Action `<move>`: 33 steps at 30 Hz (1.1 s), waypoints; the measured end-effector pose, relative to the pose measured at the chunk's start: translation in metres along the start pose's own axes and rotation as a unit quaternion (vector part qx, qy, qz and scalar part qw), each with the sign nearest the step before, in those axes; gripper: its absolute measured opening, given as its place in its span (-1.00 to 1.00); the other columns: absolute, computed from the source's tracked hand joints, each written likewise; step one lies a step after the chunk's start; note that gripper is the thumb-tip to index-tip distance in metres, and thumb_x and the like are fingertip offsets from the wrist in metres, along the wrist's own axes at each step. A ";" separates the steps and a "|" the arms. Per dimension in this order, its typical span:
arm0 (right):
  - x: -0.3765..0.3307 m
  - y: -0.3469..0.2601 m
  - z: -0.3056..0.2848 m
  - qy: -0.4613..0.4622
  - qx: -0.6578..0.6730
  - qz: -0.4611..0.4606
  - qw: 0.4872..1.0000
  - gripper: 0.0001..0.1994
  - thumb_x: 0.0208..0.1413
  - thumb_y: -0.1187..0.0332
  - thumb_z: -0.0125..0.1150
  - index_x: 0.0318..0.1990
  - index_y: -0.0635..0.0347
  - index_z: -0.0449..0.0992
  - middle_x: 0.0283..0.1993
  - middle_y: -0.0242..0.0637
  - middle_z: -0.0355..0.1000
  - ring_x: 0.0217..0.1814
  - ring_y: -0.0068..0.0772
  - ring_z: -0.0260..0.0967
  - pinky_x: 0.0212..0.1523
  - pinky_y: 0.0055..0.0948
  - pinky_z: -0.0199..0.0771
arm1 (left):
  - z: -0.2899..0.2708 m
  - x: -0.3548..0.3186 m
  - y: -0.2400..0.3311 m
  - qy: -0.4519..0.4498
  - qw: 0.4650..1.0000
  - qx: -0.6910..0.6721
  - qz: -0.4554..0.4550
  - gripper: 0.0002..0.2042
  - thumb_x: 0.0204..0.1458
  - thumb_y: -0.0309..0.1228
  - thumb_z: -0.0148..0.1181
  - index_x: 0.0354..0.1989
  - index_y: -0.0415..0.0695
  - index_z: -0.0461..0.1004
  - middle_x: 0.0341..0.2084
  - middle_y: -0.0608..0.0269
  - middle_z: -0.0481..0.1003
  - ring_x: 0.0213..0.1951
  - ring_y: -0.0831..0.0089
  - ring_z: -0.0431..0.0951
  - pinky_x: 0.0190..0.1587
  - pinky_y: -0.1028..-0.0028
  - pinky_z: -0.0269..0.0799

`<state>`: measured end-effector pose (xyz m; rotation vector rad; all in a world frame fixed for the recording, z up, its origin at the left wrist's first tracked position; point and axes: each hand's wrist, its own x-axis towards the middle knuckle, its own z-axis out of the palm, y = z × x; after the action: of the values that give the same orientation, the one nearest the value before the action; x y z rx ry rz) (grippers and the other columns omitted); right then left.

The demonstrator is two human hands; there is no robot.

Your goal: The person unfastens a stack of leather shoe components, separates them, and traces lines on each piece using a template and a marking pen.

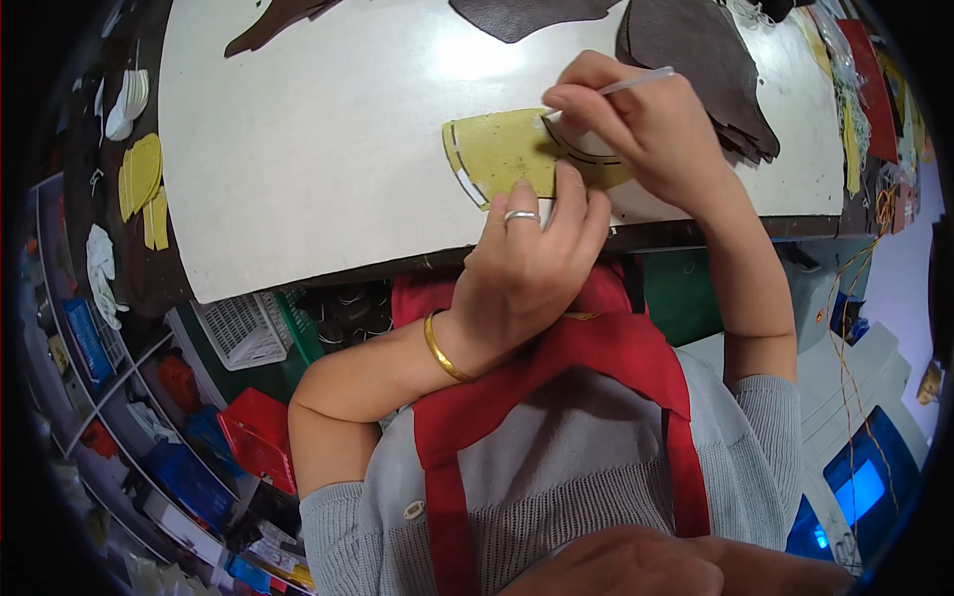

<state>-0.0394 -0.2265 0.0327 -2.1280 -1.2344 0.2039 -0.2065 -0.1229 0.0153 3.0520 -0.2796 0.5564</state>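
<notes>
A yellow pattern template (497, 149) with slots along its curved edges lies flat near the front edge of the white work board (318, 169). Dark shows through several slots, while white shows through one at the lower left. My left hand (532, 253) rests on the template's near side, fingers stretched out and pressing down, a ring on one finger. In a pinch, my right hand (641, 124) grips a thin whitish pen (636, 80). Its tip is by the template's far edge, close to the curved slot; the hand covers part of the right end.
Stacked dark brown leather pieces (696, 60) lie at the back right, with another leather piece (522, 15) at the far edge. Yellow templates (139, 177) and a white glove (101, 268) sit at the left. Below are a white basket (241, 333) and a red bin (258, 432).
</notes>
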 end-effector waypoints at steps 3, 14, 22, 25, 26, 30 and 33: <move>-0.002 -0.002 0.002 0.007 -0.064 -0.020 0.998 -0.63 0.36 0.01 0.08 -0.29 0.10 0.59 -0.60 -0.16 0.46 -0.55 -0.01 0.48 -0.46 -0.16 0.48 | 0.000 0.001 0.000 -0.013 1.000 -0.021 0.001 -0.80 0.13 -0.34 0.10 -0.13 -0.09 0.54 -0.05 0.13 0.55 -0.27 0.24 0.56 -0.17 0.41 0.55; -0.063 -0.002 -0.036 0.053 -0.053 0.058 0.995 -0.74 0.36 0.22 0.14 -0.30 0.22 0.48 -0.56 -0.14 0.42 -0.46 0.04 0.48 -0.43 -0.08 0.43 | -0.001 0.004 -0.003 -0.007 1.000 0.021 0.005 -0.69 0.02 -0.38 0.18 -0.01 0.03 0.56 -0.04 0.27 0.56 -0.29 0.29 0.56 -0.37 0.55 0.50; -0.037 -0.009 -0.014 -0.081 -0.099 0.054 0.990 -0.75 0.18 0.21 0.28 -0.23 0.25 0.55 -0.30 -0.09 0.54 -0.24 0.05 0.53 -0.21 -0.14 0.52 | -0.002 0.006 -0.022 0.027 0.998 -0.033 0.034 -0.78 -0.11 -0.44 0.26 -0.22 -0.06 0.58 -0.19 0.34 0.54 -0.38 0.40 0.53 -0.51 0.55 0.41; -0.047 -0.003 -0.018 -0.035 -0.036 0.015 0.999 -0.78 0.10 0.27 0.38 -0.26 0.23 0.54 -0.35 -0.12 0.51 -0.29 -0.02 0.53 -0.23 -0.21 0.53 | -0.001 0.018 -0.030 0.038 0.994 -0.077 0.064 -0.80 -0.10 -0.46 0.26 -0.25 -0.11 0.57 -0.26 0.31 0.50 -0.35 0.39 0.53 -0.47 0.49 0.44; -0.050 -0.001 -0.022 -0.003 0.043 0.058 0.997 -0.75 0.09 0.17 0.37 -0.33 0.18 0.57 -0.39 -0.16 0.53 -0.28 0.01 0.53 -0.28 -0.09 0.52 | 0.000 0.023 -0.036 0.056 0.989 -0.107 0.087 -0.79 -0.09 -0.46 0.25 -0.23 -0.14 0.55 -0.29 0.27 0.49 -0.33 0.36 0.53 -0.44 0.45 0.47; -0.060 0.026 -0.078 0.139 0.081 0.230 0.960 -0.84 0.16 0.31 0.38 -0.22 0.20 0.66 -0.38 -0.28 0.62 -0.35 -0.54 0.57 -0.27 -0.48 0.51 | 0.017 0.065 -0.068 0.089 0.990 -0.106 0.032 -0.68 -0.02 -0.47 0.33 -0.05 -0.22 0.53 -0.14 0.13 0.55 -0.11 0.14 0.56 -0.10 0.27 0.55; -0.066 0.053 -0.090 0.238 -0.072 0.239 0.939 -0.83 0.20 0.33 0.34 -0.13 0.19 0.68 -0.34 -0.34 0.63 -0.28 -0.64 0.53 -0.24 -0.56 0.50 | 0.020 0.073 -0.088 0.036 0.996 -0.072 -0.031 -0.67 0.01 -0.47 0.36 -0.03 -0.24 0.53 -0.12 0.09 0.52 -0.03 0.11 0.52 0.02 0.26 0.50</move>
<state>0.0027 -0.3404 0.0574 -2.3854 -0.4571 -0.1959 -0.1164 -0.0505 0.0231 2.8837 -0.2135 0.6120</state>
